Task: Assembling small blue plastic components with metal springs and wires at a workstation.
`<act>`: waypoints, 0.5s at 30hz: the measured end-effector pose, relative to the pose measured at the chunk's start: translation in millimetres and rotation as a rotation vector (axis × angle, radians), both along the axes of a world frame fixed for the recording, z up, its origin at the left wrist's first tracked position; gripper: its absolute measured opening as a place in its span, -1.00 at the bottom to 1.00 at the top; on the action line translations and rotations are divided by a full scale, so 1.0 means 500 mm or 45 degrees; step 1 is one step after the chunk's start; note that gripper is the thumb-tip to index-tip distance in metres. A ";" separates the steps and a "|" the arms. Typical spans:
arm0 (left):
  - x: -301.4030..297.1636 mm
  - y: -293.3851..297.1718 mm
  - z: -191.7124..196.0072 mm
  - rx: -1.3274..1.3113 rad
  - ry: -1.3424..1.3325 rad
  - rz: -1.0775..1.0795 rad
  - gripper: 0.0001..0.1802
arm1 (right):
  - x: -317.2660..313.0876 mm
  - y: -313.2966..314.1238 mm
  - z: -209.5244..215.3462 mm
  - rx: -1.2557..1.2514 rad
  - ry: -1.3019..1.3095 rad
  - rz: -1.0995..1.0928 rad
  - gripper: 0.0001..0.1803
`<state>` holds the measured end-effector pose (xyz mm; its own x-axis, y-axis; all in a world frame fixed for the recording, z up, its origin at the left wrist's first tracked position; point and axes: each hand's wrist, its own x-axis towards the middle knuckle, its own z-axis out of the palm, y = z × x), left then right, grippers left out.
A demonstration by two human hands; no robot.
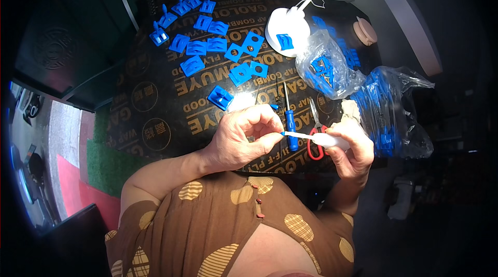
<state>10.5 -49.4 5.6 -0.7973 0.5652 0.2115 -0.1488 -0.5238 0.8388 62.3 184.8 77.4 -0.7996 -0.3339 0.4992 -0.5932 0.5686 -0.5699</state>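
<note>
My left hand (236,139) is closed in a pinch, with a small blue plastic piece (284,133) showing at its fingertips. In my right hand (357,147) lies a small white squeeze bottle (332,141), its long thin nozzle pointing left. The nozzle's tip meets the blue piece, or comes very close to it. Between the hands, a screwdriver (291,129) with a blue handle lies on the table. Scissors (309,148) with red handles lie beside it, partly under the bottle. A square blue part (220,97) sits just beyond my left hand.
Several blue plastic parts (197,47) are spread over the black printed tabletop (155,80), some with upright pegs. A white lamp base (275,25) stands at the back. Clear bags (332,82) of blue parts and a pinkish round object (365,31) are on the right.
</note>
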 end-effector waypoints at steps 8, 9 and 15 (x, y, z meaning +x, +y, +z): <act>-0.001 -0.001 -0.001 -0.033 0.014 0.003 -0.91 | 0.001 -0.001 0.005 0.009 0.002 -0.008 -0.68; -0.001 -0.001 -0.001 -0.032 0.015 0.006 -0.91 | 0.001 -0.001 0.004 0.016 0.006 -0.008 -0.68; -0.001 -0.002 0.003 -0.048 0.010 0.004 -0.92 | 0.002 -0.002 0.008 0.026 -0.011 -0.027 -0.68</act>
<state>10.0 -50.3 6.9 -0.7975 0.5705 0.1961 -0.1409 -0.4922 0.8590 63.2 183.8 81.3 -0.8109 -0.3270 0.4854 -0.5760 0.5926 -0.5630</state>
